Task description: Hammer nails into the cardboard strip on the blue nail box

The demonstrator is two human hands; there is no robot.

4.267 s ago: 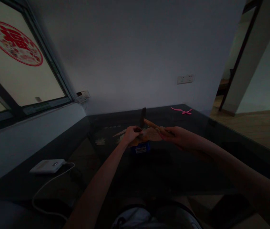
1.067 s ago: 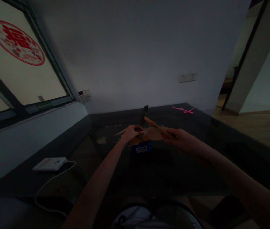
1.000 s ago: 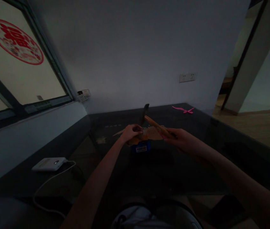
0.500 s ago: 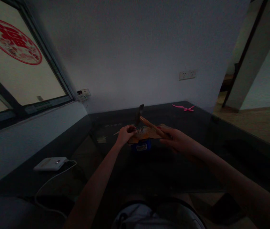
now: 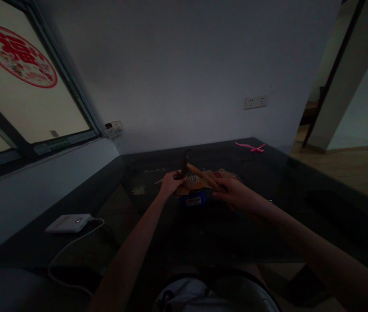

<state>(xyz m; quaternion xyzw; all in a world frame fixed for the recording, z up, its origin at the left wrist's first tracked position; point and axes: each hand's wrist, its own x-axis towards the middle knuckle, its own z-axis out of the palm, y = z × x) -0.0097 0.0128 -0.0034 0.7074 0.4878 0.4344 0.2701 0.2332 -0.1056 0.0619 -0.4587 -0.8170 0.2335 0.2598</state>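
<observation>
My right hand (image 5: 234, 193) is wrapped round the wooden handle of a hammer (image 5: 205, 175). Its dark metal head points left and is down close to my left fingertips. My left hand (image 5: 170, 184) is pinched at the left end of a brown piece of wood or cardboard (image 5: 187, 189); what sits between the fingertips is too small and dark to tell. A row of several thin upright pieces, like nails, stands along the brown piece just right of my left hand. Beneath it is a blue container (image 5: 193, 200) with a white label.
Crumpled brown packaging (image 5: 224, 174) lies behind my right hand. On the dark tabletop (image 5: 144, 167) are a white power bank (image 5: 70, 223) with a cable at left and a pink ribbon (image 5: 250, 147) at the far right. A wall stands behind the table.
The hammer head has come down and slightly left, towards my left fingertips. My right hand has shifted left with it. My left hand has stayed in place.
</observation>
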